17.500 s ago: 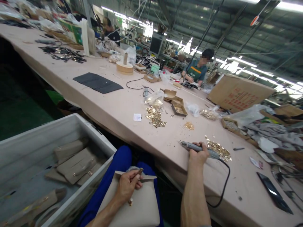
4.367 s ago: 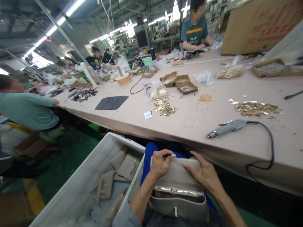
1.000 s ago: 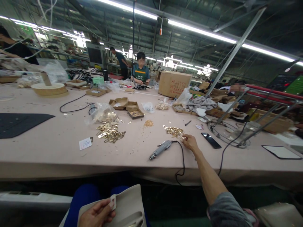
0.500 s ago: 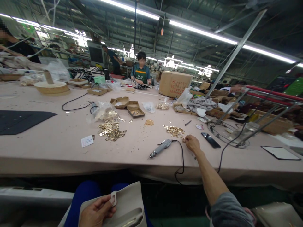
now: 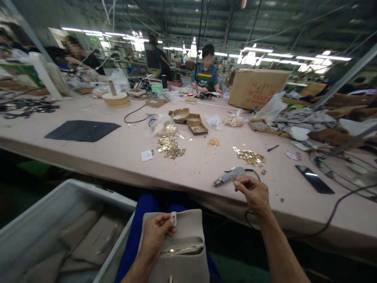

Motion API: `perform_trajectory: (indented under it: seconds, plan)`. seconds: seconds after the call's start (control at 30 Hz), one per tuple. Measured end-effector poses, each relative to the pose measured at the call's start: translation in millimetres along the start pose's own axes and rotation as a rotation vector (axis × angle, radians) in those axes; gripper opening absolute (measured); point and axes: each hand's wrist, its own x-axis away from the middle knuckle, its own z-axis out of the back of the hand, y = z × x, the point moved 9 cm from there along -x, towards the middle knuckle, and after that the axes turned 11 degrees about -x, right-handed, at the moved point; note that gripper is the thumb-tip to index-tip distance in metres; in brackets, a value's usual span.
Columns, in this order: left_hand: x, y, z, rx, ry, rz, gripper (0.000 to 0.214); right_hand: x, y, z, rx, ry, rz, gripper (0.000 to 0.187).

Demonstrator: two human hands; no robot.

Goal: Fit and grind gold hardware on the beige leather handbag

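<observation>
A beige handbag (image 5: 182, 251) rests on my lap, its gold zipper facing up. My left hand (image 5: 156, 234) grips its upper edge and pinches a small pale strap tab (image 5: 173, 218). My right hand (image 5: 253, 192) hovers over the table's front edge, thumb and forefinger pinched on a small gold metal piece (image 5: 235, 177). Just beyond those fingers lies a grey corded power tool (image 5: 229, 176) on the pink table (image 5: 118, 157). A pile of gold fittings (image 5: 250, 157) lies a little farther back.
A grey bin (image 5: 59, 232) with several beige bag parts stands at my left. On the table lie more gold hardware (image 5: 171, 146), small cardboard trays (image 5: 191, 121), a black mat (image 5: 82, 130), a phone (image 5: 314, 179) and a large carton (image 5: 256, 89). Other people work at the far side.
My right hand has drawn back from the pile of gold fittings toward me with a small piece pinched. The view has dropped and swung left, showing the bin and bag again.
</observation>
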Motion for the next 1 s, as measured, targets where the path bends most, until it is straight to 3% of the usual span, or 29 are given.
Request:
perform_trajectory:
  seconds: [0.17,0.3,0.53,0.77,1.0]
  plan:
    - [1,2,-2.7,0.006,0.006,-0.013,0.043,53,14,-107,-0.239,-0.136,-0.167,0.028]
    - [2,1,-3.6,0.022,0.004,-0.011,0.042,64,26,-153,-0.384,-0.181,-0.232,0.028]
    - [2,1,-4.5,0.057,-0.004,-0.023,0.045,62,8,-184,-0.383,-0.229,-0.12,0.029]
    - [8,4,-3.2,0.04,0.002,-0.049,0.047,88,27,-201,-0.456,-0.209,-0.369,0.044]
    - [12,17,-4.8,0.026,-0.045,-0.074,0.042,93,27,-207,-0.32,-0.316,-0.453,0.032]
